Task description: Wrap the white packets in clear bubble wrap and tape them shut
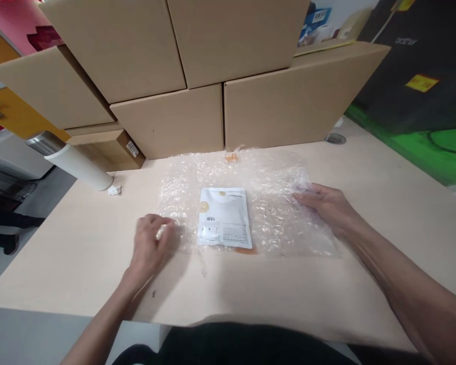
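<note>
A sheet of clear bubble wrap (273,203) lies spread on the pale table (79,253). On its middle rests a flat white packet (224,217) with printed text and a barcode, an orange edge showing under its lower side. My left hand (150,244) is at the sheet's left edge, fingers curled and pinching the wrap. My right hand (325,204) lies on the sheet's right part, fingers extended and pressing the plastic down.
Stacked cardboard boxes (197,66) wall off the back of the table. A white cylinder with a metal cap (74,161) leans at the back left beside a crumpled white scrap (114,190). A small orange bit (231,157) lies at the sheet's far edge. Green floor shows right.
</note>
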Motion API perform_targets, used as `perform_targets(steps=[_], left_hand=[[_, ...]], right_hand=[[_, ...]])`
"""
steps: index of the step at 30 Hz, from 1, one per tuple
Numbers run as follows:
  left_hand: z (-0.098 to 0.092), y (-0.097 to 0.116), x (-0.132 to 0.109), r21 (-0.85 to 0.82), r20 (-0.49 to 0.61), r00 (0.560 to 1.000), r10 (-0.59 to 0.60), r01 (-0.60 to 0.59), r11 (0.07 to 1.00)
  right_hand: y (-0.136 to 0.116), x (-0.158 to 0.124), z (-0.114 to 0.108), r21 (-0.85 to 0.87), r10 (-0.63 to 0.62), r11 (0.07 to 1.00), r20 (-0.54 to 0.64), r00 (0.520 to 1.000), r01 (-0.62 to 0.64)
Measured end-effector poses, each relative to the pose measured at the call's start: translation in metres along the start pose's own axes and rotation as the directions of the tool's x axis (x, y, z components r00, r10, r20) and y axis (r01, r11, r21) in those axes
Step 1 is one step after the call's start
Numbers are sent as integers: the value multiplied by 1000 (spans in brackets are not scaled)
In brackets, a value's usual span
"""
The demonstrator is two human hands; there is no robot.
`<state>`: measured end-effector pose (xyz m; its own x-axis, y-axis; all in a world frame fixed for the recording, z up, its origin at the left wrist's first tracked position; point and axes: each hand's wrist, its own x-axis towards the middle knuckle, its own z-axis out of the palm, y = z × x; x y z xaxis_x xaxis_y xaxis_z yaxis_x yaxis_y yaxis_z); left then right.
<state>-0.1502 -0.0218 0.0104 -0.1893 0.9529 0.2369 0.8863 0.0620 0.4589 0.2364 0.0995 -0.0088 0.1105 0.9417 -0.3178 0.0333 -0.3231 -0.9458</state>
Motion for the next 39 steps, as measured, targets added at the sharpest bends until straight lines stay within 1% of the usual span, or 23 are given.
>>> perform_targets(steps=[1,2,3,5,6,8,10,12,17,20,23,25,26,27,28,29,31,32,33,34,36,37,39], left_hand=[[6,13,7,-24,100,995,19,-17,1000],[13,24,15,-37,207,978,34,-27,999],[20,34,22,-37,278,959,44,-34,999],[34,47,34,-21,331,943,37,-32,999],[39,50,38,-28,336,941,30,-22,999],[45,49,41,-104,349,937,4,35,994],[44,42,39,-221,375,926,-44,136,966],[36,27,36,-290,382,916,-119,241,926],[7,-26,32,-254,325,891,-317,405,878],[-3,-50,33,-252,335,868,-368,459,852],[-6,-58,34,-249,355,857,-373,471,846],[-5,-58,36,-241,364,860,-358,458,856],[-4,-58,38,-239,366,864,-346,446,862],[-3,-58,39,-239,364,870,-332,432,870],[-2,-58,40,-240,357,878,-319,416,877],[-2,-59,41,-241,346,887,-305,398,885],[-2,-61,43,-238,323,904,-281,365,900],[-2,-62,43,-232,313,910,-273,352,907],[-2,-63,44,-223,302,914,-270,343,912],[-3,-63,45,-209,287,917,-275,340,917],[-5,-63,46,-168,256,915,-313,361,917],[-6,-62,48,-145,244,908,-340,381,913],[-6,-61,50,-109,232,885,-403,435,894]], right_hand=[[1,0,0,-6,-2,1000,7,1000,2],[2,1,0,-11,-3,1000,13,1000,3],[3,1,-1,-13,-2,1000,15,1000,2],[5,1,-2,-23,-2,1000,13,1000,2],[6,2,-3,-33,-5,999,7,1000,5],[8,3,-5,-55,-2,998,-2,1000,1],[11,5,-8,-76,1,997,-6,1000,-2],[14,9,-10,-96,-6,995,-15,1000,4],[19,16,-14,-153,-4,988,-27,1000,0],[17,14,-13,-167,22,986,-29,999,-27],[15,13,-15,-199,30,980,5,1000,-29],[12,12,-17,-266,-48,963,-26,998,40],[10,12,-19,-329,-133,939,-68,989,103],[6,10,-19,-418,-246,891,-118,962,177],[2,8,-18,-515,-375,820,-156,914,249],[-4,4,-15,-603,-498,733,-160,852,315],[-16,-7,-1,-703,-691,545,-66,720,458],[-22,-14,12,-690,-742,471,26,670,549],[-26,-22,27,-643,-783,393,140,606,657],[-30,-29,45,-568,-792,334,264,551,752],[-32,-40,87,-381,-757,264,488,435,886],[-31,-43,109,-292,-715,250,587,379,923],[-25,-47,151,-175,-602,248,743,293,953]])
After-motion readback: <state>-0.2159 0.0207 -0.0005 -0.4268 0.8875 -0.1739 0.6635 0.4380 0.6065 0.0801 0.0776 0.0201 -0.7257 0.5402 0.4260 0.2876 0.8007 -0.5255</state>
